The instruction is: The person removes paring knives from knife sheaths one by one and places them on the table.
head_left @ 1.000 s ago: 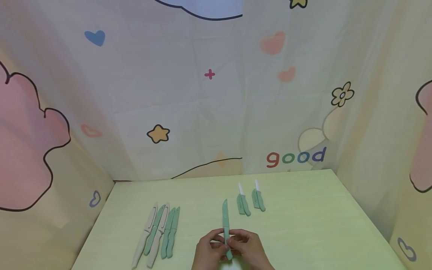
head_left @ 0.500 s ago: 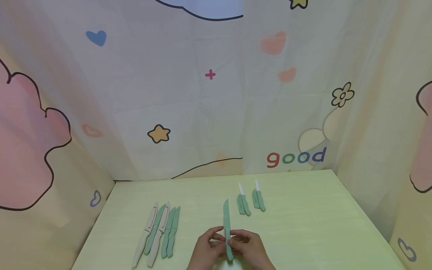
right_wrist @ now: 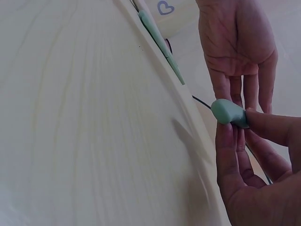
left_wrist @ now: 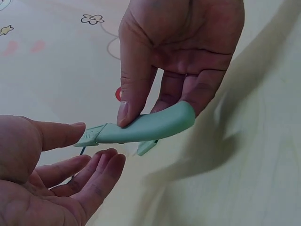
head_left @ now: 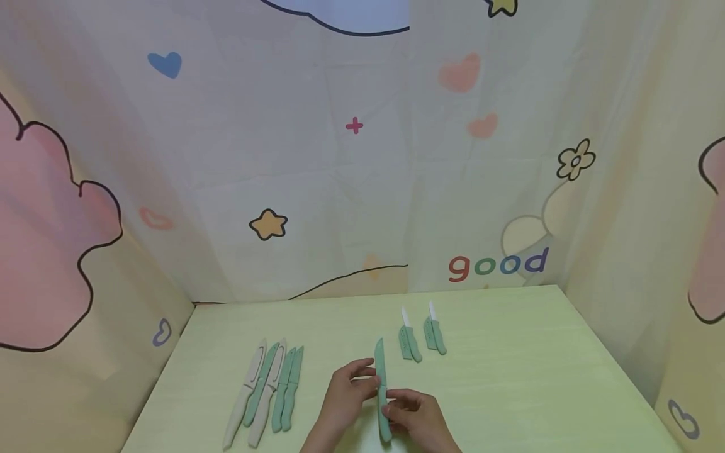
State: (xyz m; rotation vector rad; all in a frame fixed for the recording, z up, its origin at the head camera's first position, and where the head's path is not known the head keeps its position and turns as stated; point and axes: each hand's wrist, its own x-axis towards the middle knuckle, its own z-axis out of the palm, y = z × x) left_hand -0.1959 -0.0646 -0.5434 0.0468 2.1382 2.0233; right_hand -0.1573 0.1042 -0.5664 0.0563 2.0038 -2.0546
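A green knife (head_left: 382,402) points away from me above the table, its blade covered by a matching sheath (left_wrist: 89,135). My right hand (head_left: 416,415) pinches the handle (left_wrist: 146,126) between thumb and fingers. At the sheathed part, my left hand (head_left: 350,387) has its thumb on one side and its fingers on the other. In the right wrist view the rounded handle end (right_wrist: 226,112) sticks out from the right fingers, and the left hand (right_wrist: 240,42) lies beyond it.
On the left of the table (head_left: 510,377) lie several sheathed knives side by side, white (head_left: 236,415) and green (head_left: 289,390). Farther back, two small knives (head_left: 409,343) with white blades lie beside green sheaths (head_left: 428,333). A printed curtain (head_left: 362,189) stands behind the table.
My left hand has moved up from the knife's handle to its sheathed part. The knife has shifted slightly toward me, with the right hand still holding the handle.
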